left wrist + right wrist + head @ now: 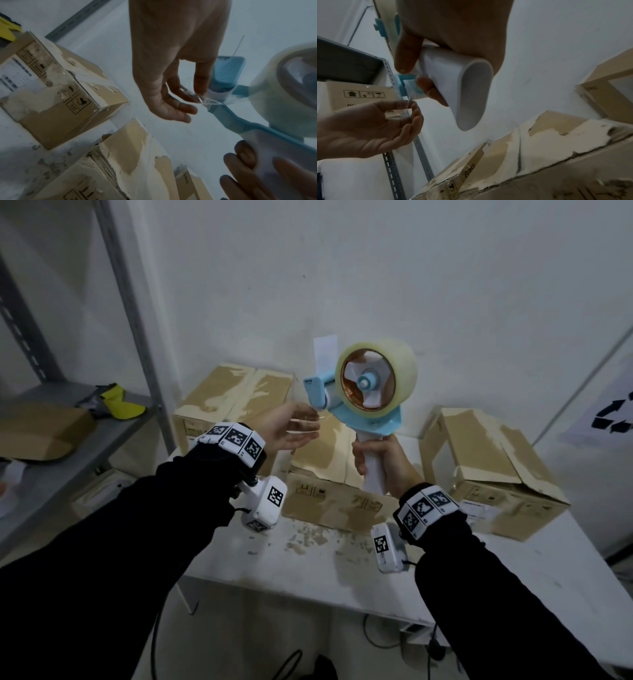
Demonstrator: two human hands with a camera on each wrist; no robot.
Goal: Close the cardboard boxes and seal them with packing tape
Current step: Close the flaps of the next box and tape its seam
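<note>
On my far left a grey metal shelf (pixel 68 440) carries a flat piece of cardboard and a yellow visor (pixel 121 404), out of my way. Next comes the left box (pixel 233 402), shut, its top skinned pale where old tape has torn the brown paper away. My left hand (pixel 291 428) is raised over it, palm up, thumb and fingertips (pixel 197 97) pinching the loose end of the clear tape (pixel 212 101). I judge I am drawing out a starting tail so that I have something to stick down. The film is thin, glossy and nearly invisible, wrinkling where I hold it.

The middle box (pixel 329 474) sits just below both hands, closed, its flaps meeting along a seam, the likeliest one to seal next. Above it I hold the tape dispenser (pixel 363 392) upright, so its mouth faces my left hand: a light blue plastic frame and a fat, milky roll on a white hub. My right hand (pixel 380 457) wraps firmly round its smooth white handle (pixel 462 81).

Farthest right, the right box (pixel 493 470) stands with a flap raised, not yet closed. All three rest on a scuffed white table (pixel 342 563).
</note>
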